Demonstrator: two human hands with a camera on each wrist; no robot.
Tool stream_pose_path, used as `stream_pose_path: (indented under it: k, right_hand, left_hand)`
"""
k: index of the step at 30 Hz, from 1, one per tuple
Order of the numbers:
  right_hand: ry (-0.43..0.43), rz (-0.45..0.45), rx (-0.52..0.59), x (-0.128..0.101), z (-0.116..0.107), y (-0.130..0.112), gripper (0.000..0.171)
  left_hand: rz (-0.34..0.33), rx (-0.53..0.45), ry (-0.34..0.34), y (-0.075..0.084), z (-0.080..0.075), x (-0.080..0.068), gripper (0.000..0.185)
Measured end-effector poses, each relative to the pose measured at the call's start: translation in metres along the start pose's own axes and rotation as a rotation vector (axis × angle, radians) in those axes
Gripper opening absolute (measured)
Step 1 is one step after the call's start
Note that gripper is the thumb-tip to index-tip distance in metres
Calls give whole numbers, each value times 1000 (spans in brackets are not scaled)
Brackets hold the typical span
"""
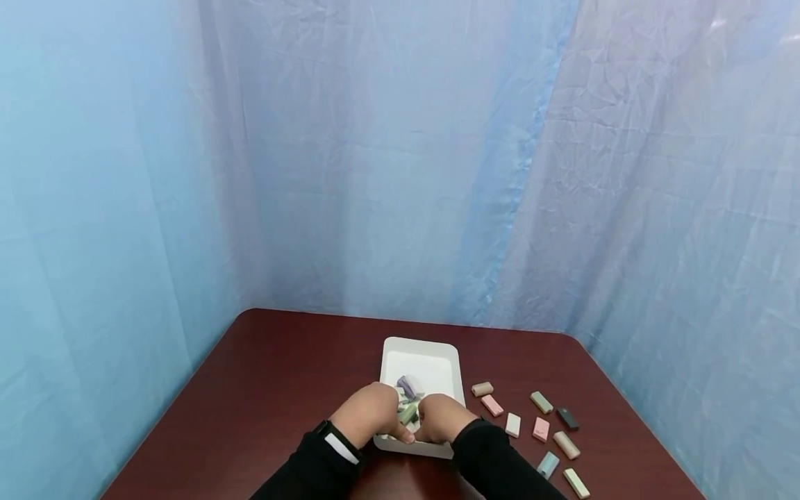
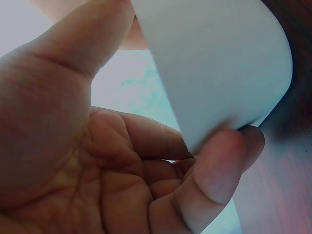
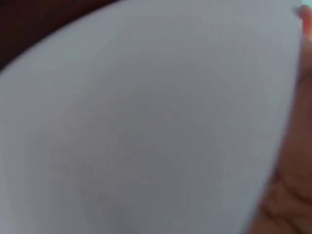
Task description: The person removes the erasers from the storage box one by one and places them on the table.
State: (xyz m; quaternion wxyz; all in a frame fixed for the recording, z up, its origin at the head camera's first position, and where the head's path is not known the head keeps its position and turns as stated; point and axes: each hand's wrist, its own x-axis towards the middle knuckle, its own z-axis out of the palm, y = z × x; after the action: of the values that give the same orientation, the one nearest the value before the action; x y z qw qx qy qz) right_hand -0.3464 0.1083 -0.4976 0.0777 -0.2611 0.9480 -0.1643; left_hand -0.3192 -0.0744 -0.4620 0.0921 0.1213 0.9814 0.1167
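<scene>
A white tray [image 1: 431,351] lies on the table with small pastel blocks in its near half, among them a green block [image 1: 407,414] and a purple one [image 1: 409,387]. My left hand [image 1: 373,410] reaches over the tray's near left corner. In the left wrist view its curled little finger [image 2: 219,161] is at the tray's outer wall, while the thumb and index finger pass behind the rim. Opposite it, my right hand [image 1: 442,417] bends down into the tray, close beside the green block. Its fingertips are hidden, so I cannot tell what it holds.
Right of the tray, several small blocks lie scattered on the dark red table [image 1: 300,368]: a pink block [image 1: 492,405], a white block [image 1: 512,425], a dark block [image 1: 567,418], a blue block [image 1: 548,464] and others. Blue curtains [image 1: 375,173] hang around the table.
</scene>
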Motion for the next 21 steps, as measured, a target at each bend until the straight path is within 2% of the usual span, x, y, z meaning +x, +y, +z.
stream_pose_path:
  k: [1, 2, 5, 9, 21]
  right_hand:
    - [14, 13, -16, -1, 0, 1, 32]
    - [12, 52, 0, -7, -8, -10, 30]
    - [32, 54, 11, -12, -9, -11, 27]
    - [35, 41, 35, -16, -11, -12, 28]
    - [100, -49, -39, -21, -6, -11, 33]
  left_hand:
    - [2, 4, 0, 0, 0, 0, 58]
    - [2, 6, 0, 1, 0, 1, 58]
    - [0, 17, 5, 1, 0, 1, 60]
    - [-3, 21, 22, 2, 0, 0, 60]
    - [0, 12, 25, 1, 0, -1, 60]
